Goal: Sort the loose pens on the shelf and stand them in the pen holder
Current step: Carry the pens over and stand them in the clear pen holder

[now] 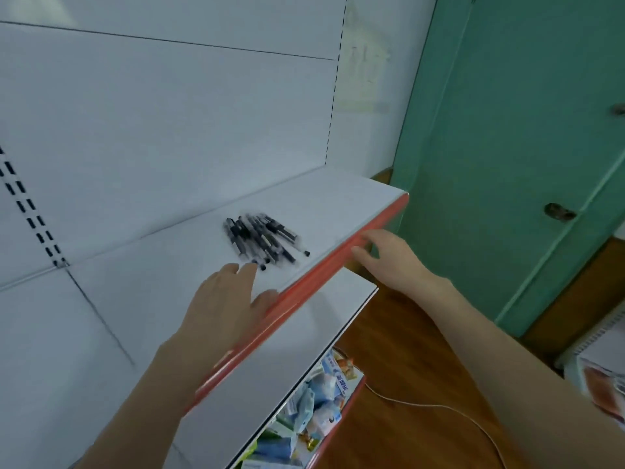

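Several black pens point(265, 239) lie in a loose pile on the white shelf point(162, 265), a little back from its red front edge point(304, 282). My left hand point(226, 302) stretches flat over the shelf with fingers apart, its fingertips just short of the nearest pen tips, holding nothing. My right hand point(389, 255) hovers in front of the red edge to the right of the pile, fingers spread and empty. No pen holder is in view.
A lower white shelf point(287, 350) juts out below, and beneath it a bin of packaged goods point(314, 401). A green door point(507, 164) stands at right. A white cable point(439, 411) runs across the wooden floor.
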Tool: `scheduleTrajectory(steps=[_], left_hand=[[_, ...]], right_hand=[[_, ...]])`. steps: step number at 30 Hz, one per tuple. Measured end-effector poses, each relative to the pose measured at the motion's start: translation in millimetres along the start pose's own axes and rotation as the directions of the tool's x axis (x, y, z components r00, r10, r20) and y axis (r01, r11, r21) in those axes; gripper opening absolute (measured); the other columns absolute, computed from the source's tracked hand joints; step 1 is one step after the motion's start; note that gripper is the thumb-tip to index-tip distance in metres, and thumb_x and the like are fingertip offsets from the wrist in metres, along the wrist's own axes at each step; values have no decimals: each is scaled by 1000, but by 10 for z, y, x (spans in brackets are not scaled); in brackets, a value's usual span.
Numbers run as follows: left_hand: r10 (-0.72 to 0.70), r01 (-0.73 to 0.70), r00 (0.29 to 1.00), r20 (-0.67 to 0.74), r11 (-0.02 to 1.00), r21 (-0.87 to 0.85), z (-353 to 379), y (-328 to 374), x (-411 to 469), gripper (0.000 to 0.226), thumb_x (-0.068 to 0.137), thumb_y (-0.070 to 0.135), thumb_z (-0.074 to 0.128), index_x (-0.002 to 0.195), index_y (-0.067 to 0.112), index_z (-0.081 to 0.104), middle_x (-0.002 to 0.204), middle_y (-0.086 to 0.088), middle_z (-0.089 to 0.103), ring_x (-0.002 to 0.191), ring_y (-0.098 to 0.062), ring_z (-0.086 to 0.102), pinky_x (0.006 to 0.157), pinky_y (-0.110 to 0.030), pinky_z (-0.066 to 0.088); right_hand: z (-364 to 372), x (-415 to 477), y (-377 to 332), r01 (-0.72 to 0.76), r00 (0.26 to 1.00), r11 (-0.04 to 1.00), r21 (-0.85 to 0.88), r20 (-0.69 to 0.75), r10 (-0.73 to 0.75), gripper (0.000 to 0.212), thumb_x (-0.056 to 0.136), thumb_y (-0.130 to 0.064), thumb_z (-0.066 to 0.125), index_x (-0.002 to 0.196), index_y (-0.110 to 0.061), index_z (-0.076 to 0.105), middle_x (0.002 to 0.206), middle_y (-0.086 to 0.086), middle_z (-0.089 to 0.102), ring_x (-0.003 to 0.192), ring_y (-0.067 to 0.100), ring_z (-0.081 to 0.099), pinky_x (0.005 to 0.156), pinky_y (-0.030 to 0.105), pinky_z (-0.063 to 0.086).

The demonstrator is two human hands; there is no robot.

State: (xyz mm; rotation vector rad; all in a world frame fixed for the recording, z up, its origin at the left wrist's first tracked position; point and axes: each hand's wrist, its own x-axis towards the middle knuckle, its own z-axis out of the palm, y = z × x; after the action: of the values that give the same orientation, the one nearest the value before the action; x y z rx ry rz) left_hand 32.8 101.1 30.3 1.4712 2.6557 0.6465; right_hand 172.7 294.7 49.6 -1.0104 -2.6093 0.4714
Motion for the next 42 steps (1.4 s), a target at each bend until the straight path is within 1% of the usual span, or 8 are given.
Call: scheduleTrajectory(steps=[3,7,10,16,20,29,33,42], left_hand=[[-124,125,992,-22,992,21,126,41,440,50,92,42,43,130,9,41,129,-13,48,115,-28,49,92,-33,40],[-324,324,944,-57,946,-8,264,28,917,32,91,41,45,87,10,42,92,-12,51,77,-25,50,64,-29,39],[-409,411,907,-95,912,-1,356,30,1146,33,91,42,46,83,11,39,72,-6,47,67,-22,48,52,-27,32],[-496,513,854,-157,853,100,413,68,1414,35,89,46,47,85,12,39,71,-2,41,74,-22,44,63,-28,32],[-550,559,825,-130,828,43,399,27,1583,35,86,43,54,83,10,42,76,-3,45,76,-22,46,63,-29,34],[-602,603,795,-73,798,-20,344,-120,1894,34,85,10,49,61,15,26,64,0,36,55,-12,33,44,-22,23],[-621,621,783,-24,782,52,316,-115,1998,36,84,10,50,61,15,24,63,1,34,57,-14,34,44,-22,22],[-692,689,722,21,721,74,304,-90,2120,35,82,13,53,59,13,27,59,0,35,51,-12,32,44,-22,24]], right_hand=[[11,526,184,87,995,996,12,56,-87,44,95,-30,46,132,-6,45,137,11,48,125,23,44,101,27,31],[51,1137,285,236,957,971,38,162,-240,45,96,-31,44,134,-7,42,140,9,44,130,21,39,102,23,25],[159,1484,270,339,908,938,77,234,-347,44,96,-30,44,133,-8,42,138,9,46,128,21,41,99,22,25],[519,1793,-16,440,794,880,179,380,-475,45,95,-36,44,130,-8,45,129,9,51,117,22,49,96,29,37],[723,1898,-183,491,780,860,136,370,-504,35,90,-42,51,100,-8,54,98,7,57,90,24,55,72,33,45],[653,2225,-305,478,774,878,4,470,-424,39,82,-23,57,59,-16,26,57,-2,31,50,15,30,46,26,21],[655,2405,-274,428,737,900,83,544,-400,46,76,-19,61,55,-17,20,51,-1,21,46,16,20,47,26,15],[704,2588,-223,374,631,899,227,648,-426,39,79,-18,63,50,-11,38,46,3,42,30,7,35,38,16,27]])
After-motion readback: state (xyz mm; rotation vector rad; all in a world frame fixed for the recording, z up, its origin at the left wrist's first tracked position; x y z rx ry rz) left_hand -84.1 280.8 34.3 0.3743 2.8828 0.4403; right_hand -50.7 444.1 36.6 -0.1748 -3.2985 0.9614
